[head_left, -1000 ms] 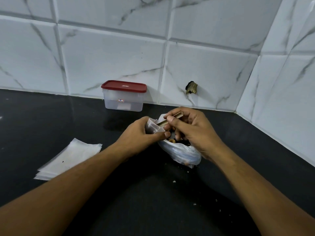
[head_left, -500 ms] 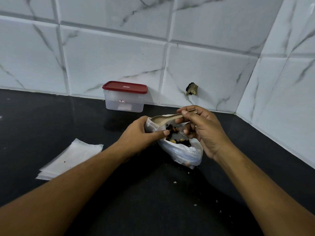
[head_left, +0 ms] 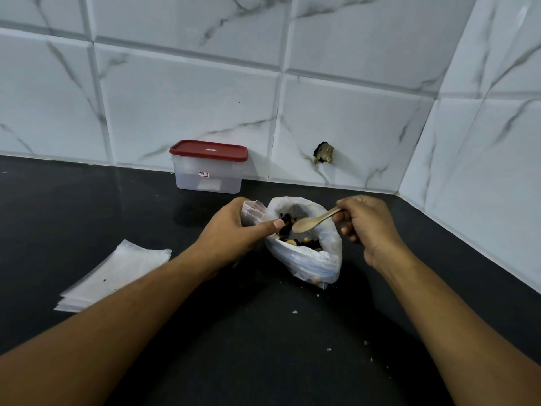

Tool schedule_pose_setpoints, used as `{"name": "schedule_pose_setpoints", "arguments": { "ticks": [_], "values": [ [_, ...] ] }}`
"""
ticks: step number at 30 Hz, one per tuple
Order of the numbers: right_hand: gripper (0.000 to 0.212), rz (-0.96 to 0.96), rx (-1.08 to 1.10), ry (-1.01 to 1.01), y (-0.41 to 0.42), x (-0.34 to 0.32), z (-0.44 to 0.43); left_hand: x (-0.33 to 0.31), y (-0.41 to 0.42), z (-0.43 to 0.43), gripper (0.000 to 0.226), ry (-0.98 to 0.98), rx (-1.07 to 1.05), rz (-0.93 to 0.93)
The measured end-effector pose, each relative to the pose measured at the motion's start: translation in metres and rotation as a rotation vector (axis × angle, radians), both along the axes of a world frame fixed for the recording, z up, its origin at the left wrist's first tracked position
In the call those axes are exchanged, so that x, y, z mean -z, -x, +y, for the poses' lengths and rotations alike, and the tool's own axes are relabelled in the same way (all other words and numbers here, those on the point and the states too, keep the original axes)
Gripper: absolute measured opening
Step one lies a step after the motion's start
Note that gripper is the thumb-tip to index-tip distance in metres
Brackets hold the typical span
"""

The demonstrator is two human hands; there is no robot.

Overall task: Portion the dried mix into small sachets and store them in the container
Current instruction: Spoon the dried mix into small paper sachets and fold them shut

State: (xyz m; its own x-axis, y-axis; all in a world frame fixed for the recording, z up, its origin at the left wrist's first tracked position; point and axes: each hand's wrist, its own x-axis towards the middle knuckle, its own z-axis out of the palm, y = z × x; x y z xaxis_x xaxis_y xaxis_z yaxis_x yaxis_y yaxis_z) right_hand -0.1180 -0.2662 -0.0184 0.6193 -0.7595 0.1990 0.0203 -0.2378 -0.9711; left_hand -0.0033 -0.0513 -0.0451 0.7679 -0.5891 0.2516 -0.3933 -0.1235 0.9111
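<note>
Wooden spoon [head_left: 306,225], pinched by the right grip [head_left: 370,227], hangs over the bag [head_left: 310,262]; left grip [head_left: 231,233] pinches a sachet [head_left: 250,213] alongside, seemingly ready for filling.

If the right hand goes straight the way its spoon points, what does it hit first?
Probably the dried mix in the open bag; the right hand aims the spoon down-left into it. The left hand, gripping a sachet, is close behind; depth unclear.

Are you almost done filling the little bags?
No. Done: the clear plastic bag of dried mix stands open. In hand: the left hand holds one small clear sachet beside it; the right hand holds a wooden spoon over it. Left: the stack of empty sachets waits, and the red-lidded clear container is closed.
</note>
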Motion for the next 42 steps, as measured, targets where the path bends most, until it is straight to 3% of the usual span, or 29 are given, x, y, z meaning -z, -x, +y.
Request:
{"name": "schedule_pose_setpoints", "arguments": {
  "ticks": [6, 9, 12, 17, 20, 24, 27, 31, 35, 37, 42],
  "values": [
    [0.018, 0.193, 0.032, 0.165, -0.006, 0.017, -0.013, 0.000, -0.002, -0.001, 0.051, 0.004, -0.027, -0.022],
    [0.040, 0.248, 0.081, 0.216, -0.005, 0.016, -0.014, 0.000, -0.003, 0.000, 0.055, 0.016, -0.040, -0.017],
    [0.052, 0.300, 0.137, 0.394, -0.001, 0.011, -0.010, -0.001, -0.007, 0.001, 0.062, 0.023, -0.066, -0.007],
    [0.035, 0.193, 0.205, 0.792, 0.004, -0.002, 0.014, -0.005, -0.011, 0.005, 0.068, 0.082, -0.084, 0.079],
    [0.025, 0.054, 0.107, 0.957, 0.003, -0.017, 0.048, -0.011, -0.012, 0.007, 0.074, 0.135, -0.076, 0.191],
    [0.039, 0.172, -0.267, 0.866, -0.011, -0.030, 0.092, -0.020, -0.014, 0.012, 0.092, 0.278, 0.029, 0.236],
    [0.049, 0.265, -0.380, 0.867, -0.028, -0.024, 0.111, -0.025, -0.018, 0.015, 0.094, 0.303, 0.087, 0.360],
    [0.028, 0.213, -0.307, 0.865, -0.042, -0.003, 0.115, -0.025, -0.020, 0.015, 0.098, 0.283, 0.136, 0.463],
    [0.005, 0.056, -0.251, 0.607, -0.045, 0.004, 0.102, -0.029, -0.013, 0.012, 0.094, 0.308, 0.133, 0.428],
    [0.010, -0.008, -0.245, 0.461, -0.040, 0.000, 0.096, -0.031, -0.012, 0.011, 0.082, 0.362, 0.082, 0.435],
    [0.016, -0.057, -0.327, 0.272, -0.029, -0.005, 0.088, -0.030, -0.015, 0.014, 0.020, 0.430, -0.020, 0.300]
  ]
}}
